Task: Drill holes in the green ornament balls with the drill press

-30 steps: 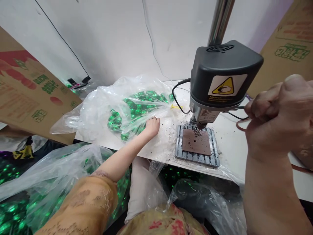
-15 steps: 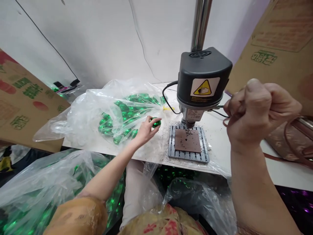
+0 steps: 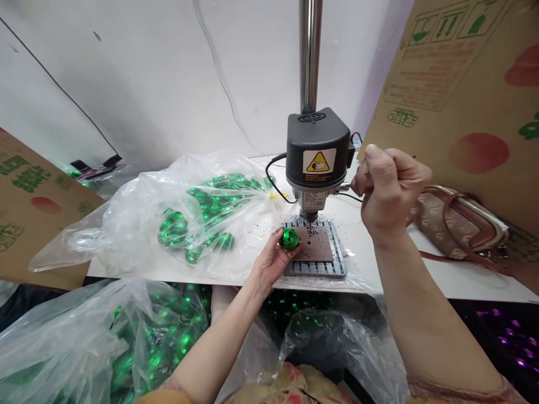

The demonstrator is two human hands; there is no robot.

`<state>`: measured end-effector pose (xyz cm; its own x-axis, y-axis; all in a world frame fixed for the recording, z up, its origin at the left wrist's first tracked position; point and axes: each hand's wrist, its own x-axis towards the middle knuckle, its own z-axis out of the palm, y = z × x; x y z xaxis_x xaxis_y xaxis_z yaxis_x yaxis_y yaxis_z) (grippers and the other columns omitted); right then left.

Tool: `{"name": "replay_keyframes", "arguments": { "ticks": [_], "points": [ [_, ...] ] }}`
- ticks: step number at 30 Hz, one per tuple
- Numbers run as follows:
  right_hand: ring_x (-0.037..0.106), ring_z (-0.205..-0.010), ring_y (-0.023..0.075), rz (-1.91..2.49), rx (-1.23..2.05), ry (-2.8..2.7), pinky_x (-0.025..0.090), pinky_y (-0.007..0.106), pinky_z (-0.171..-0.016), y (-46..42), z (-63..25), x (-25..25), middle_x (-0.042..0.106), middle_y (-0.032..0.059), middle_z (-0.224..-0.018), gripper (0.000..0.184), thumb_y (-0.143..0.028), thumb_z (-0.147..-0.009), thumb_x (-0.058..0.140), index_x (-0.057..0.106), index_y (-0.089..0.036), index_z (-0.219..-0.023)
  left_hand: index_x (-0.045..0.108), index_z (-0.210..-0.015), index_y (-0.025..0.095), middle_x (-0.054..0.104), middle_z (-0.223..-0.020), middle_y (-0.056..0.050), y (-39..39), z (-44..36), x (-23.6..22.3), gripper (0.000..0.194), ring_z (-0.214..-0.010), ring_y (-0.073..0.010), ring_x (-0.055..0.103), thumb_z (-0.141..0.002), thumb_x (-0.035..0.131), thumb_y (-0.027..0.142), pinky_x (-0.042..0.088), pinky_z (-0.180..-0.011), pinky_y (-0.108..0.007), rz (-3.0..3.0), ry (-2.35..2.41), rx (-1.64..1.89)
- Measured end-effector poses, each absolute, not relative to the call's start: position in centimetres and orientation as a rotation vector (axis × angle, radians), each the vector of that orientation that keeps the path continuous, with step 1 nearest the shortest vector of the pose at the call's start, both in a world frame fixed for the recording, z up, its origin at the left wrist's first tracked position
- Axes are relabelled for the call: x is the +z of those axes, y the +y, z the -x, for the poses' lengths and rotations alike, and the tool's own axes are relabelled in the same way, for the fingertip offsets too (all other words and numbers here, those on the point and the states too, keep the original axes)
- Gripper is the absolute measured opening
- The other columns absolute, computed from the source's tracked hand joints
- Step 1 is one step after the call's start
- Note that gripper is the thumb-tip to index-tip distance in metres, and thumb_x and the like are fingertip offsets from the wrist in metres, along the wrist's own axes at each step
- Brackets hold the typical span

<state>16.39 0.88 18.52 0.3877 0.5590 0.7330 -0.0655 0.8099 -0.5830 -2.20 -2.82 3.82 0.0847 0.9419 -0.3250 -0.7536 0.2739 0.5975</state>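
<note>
My left hand (image 3: 272, 257) is closed around a shiny green ball (image 3: 289, 239), held at the left edge of a brown pad (image 3: 322, 252). That pad lies on the slotted metal base (image 3: 339, 247) of a small drill press (image 3: 316, 148). Black shavings are scattered over pad and base, and a small dark hole shows in the pad. The drill's chuck (image 3: 311, 216) is above and to the right of the ball, apart from it. My right hand (image 3: 389, 188) is wrapped in a fist around the press's feed lever (image 3: 344, 186), mostly hidden by the fingers.
A clear plastic bag (image 3: 135, 196) with several green balls lies left on the white table (image 3: 366, 269). Another bag of green balls (image 3: 160, 342) sits below the table edge. Cardboard boxes (image 3: 455, 118) stand at both sides. At right is a brown handbag (image 3: 458, 224); purple balls (image 3: 509, 336) show below.
My left hand has carried the green ball right, from beside the plastic bag to the drill's base. My right hand stays on the lever. The view has shifted.
</note>
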Motion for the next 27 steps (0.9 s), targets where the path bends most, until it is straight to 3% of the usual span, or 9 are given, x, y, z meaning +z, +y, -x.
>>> {"name": "replay_keyframes", "arguments": {
  "ticks": [9, 14, 19, 27],
  "points": [
    [0.029, -0.035, 0.0048, 0.579, 0.593, -1.086, 0.018, 0.029, -0.036, 2.6, -16.4, 21.3, 0.035, -0.0052, -0.04, 0.045, -0.034, -0.081, 0.066, 0.038, -0.02, -0.048, 0.063, -0.095, 0.013, 0.071, -0.095, -0.009, -2.8, 1.2, 4.5, 0.014, -0.094, -0.0206, 0.07, -0.088, 0.07, 0.023, 0.062, -0.087, -0.038, -0.158, 0.775, 1.332],
    [0.029, -0.036, 0.0043, 0.606, 0.615, -1.085, 0.02, 0.027, -0.037, 2.8, -16.3, 21.9, 0.036, -0.0052, -0.041, 0.044, -0.032, -0.082, 0.063, 0.037, -0.02, -0.048, 0.065, -0.098, 0.011, 0.071, -0.092, -0.012, -2.6, 1.5, 4.0, 0.025, -0.083, -0.0186, 0.07, -0.086, 0.073, 0.03, 0.061, -0.072, -0.028, -0.21, 0.844, 1.278],
    [0.027, -0.039, 0.0039, 0.625, 0.683, -1.129, 0.021, 0.026, -0.038, 3.3, -16.7, 22.0, 0.036, -0.005, -0.042, 0.045, -0.038, -0.082, 0.064, 0.037, -0.021, -0.051, 0.064, -0.099, 0.017, 0.072, -0.096, -0.005, -2.2, 1.4, 3.3, 0.03, -0.088, -0.0168, 0.07, -0.075, 0.081, 0.022, 0.059, -0.086, -0.034, -0.396, 0.816, 1.398],
    [0.03, -0.04, 0.0047, 0.655, 0.738, -1.13, 0.021, 0.026, -0.037, 5.8, -16.9, 22.3, 0.037, -0.0053, -0.045, 0.054, -0.061, -0.078, 0.064, 0.035, -0.021, -0.055, 0.061, -0.111, 0.02, 0.073, -0.094, -0.002, -1.2, 0.9, 3.3, 0.053, -0.082, -0.0124, 0.069, -0.068, 0.087, 0.037, 0.051, -0.08, -0.025, -0.758, 0.965, 1.409]
  ]
}}
